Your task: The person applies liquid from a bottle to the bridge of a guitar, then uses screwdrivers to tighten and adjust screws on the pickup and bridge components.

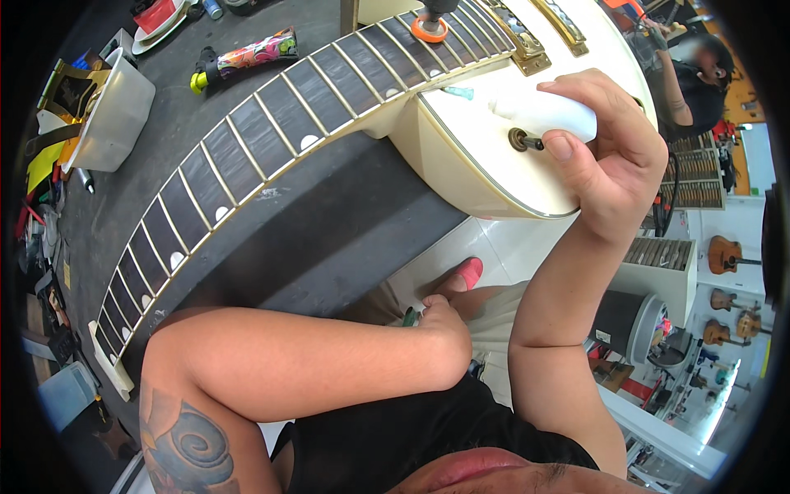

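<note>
Right-hand fingers grip a white bottle, teal nozzle beside the fretboard of a guitar overhanging the counter edge; left hand, hold unclear. Likely dispensing; the next move wants steady squeezing.

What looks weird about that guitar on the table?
The cream electric guitar has no strings showing over its fretboard, which looks unfinished. The fretboard seems curved too, but that's probably picture distortion. Whitish smears mark the dark workbench beside it.
</note>
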Tool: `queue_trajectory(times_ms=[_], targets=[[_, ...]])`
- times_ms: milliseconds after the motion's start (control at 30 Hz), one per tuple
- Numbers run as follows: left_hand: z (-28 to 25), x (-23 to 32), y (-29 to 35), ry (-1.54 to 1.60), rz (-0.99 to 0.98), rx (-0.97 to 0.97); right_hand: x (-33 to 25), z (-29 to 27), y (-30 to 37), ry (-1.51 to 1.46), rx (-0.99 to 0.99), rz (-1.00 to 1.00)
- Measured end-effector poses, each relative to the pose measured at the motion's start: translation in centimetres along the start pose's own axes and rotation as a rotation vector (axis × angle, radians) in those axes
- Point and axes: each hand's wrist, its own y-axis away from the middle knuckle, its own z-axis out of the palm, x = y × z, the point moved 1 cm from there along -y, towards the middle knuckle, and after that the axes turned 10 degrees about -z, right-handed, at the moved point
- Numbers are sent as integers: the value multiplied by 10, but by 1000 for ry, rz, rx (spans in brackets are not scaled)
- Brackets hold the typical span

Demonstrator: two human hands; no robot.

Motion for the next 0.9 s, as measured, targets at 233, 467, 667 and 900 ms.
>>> queue_trajectory(times_ms=[233, 467, 667, 900], targets=[[1, -1, -5, -8, 13, 14, 3, -2, 4, 26, 2, 39], [-1, 1, -2, -26, 2, -4, 1, -2, 3, 33, 15, 49], [2, 1, -4, 10, 3, -4, 4, 2, 2, 18, 22, 11], [1, 1, -3, -7, 10, -16, 3, 1, 4, 10, 35, 16]])
